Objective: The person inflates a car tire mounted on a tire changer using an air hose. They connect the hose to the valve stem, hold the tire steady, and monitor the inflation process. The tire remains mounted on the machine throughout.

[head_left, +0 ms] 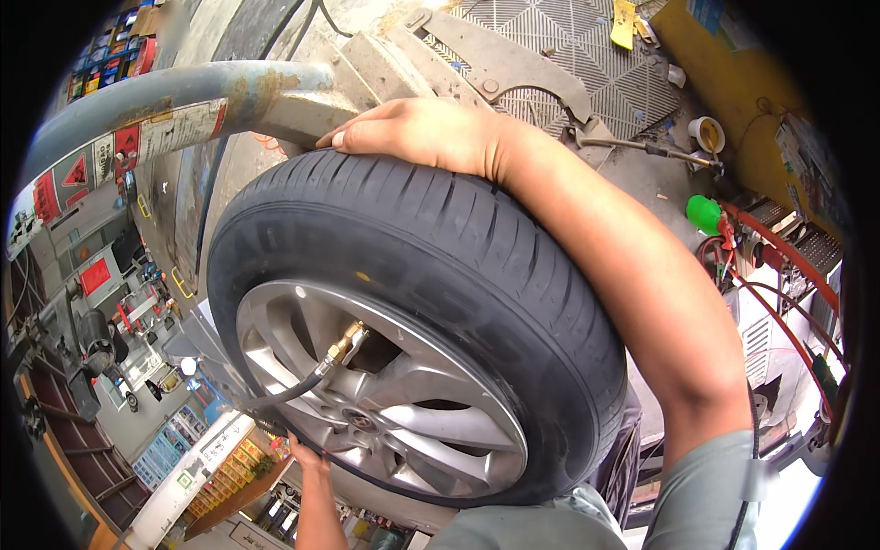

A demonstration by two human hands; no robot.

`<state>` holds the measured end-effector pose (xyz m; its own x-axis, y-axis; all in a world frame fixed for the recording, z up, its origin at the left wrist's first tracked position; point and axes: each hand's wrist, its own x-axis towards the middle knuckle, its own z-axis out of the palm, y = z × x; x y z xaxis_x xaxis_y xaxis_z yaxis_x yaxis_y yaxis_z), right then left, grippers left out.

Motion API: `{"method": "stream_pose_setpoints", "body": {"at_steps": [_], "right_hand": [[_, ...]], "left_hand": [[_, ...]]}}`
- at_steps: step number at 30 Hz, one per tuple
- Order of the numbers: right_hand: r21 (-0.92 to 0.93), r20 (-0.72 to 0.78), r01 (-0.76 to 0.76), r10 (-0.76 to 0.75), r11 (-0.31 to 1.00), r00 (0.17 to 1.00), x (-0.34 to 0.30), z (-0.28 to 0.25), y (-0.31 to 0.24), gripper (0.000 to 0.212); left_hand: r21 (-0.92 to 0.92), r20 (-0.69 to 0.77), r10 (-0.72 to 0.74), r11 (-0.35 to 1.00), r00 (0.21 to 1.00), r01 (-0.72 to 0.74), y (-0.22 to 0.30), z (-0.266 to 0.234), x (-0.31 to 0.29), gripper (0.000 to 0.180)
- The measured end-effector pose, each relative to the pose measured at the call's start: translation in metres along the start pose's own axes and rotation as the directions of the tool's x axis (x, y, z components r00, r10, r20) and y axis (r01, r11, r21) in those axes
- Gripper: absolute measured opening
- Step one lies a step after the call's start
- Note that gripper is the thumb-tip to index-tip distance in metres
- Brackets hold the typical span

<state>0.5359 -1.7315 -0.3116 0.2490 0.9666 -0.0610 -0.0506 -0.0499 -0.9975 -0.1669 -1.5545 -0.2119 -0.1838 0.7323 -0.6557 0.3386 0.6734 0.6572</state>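
Observation:
A car wheel fills the middle: a black tyre point(417, 243) on a silver spoked alloy rim point(440, 426), standing tilted against my body. My right hand point(417, 133) lies on top of the tread, fingers stretched out flat, the forearm reaching over the tyre. A brass air chuck point(346, 341) sits at the rim's edge, where the valve would be. From it a dark air hose point(284, 396) runs down left. There my left hand point(310, 456) is closed beside the rim's lower edge, next to a dark end piece; its grip is partly hidden.
Behind the tyre a thick grey metal arm point(211, 96) with warning labels crosses at upper left. A hooked metal lever point(513, 69) lies on a patterned mat point(587, 46). At right are a small bucket point(707, 135), a green object point(703, 214) and red metal bars point(784, 243).

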Motion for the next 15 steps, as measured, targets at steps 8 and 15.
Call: {"method": "stream_pose_setpoints", "body": {"at_steps": [8,15], "right_hand": [[-0.023,-0.138,-0.112,0.108,0.993,0.985,0.005,0.001,0.022,0.053],[0.155,-0.487,-0.337,0.369,0.929,0.792,-0.135,0.041,-0.032,0.058]], "left_hand": [[0.042,-0.186,0.14,0.99,0.973,-0.134,-0.009,0.007,0.011,0.07],[0.163,-0.344,0.285,0.956,0.895,-0.242,-0.024,-0.008,-0.003,0.068]]}}
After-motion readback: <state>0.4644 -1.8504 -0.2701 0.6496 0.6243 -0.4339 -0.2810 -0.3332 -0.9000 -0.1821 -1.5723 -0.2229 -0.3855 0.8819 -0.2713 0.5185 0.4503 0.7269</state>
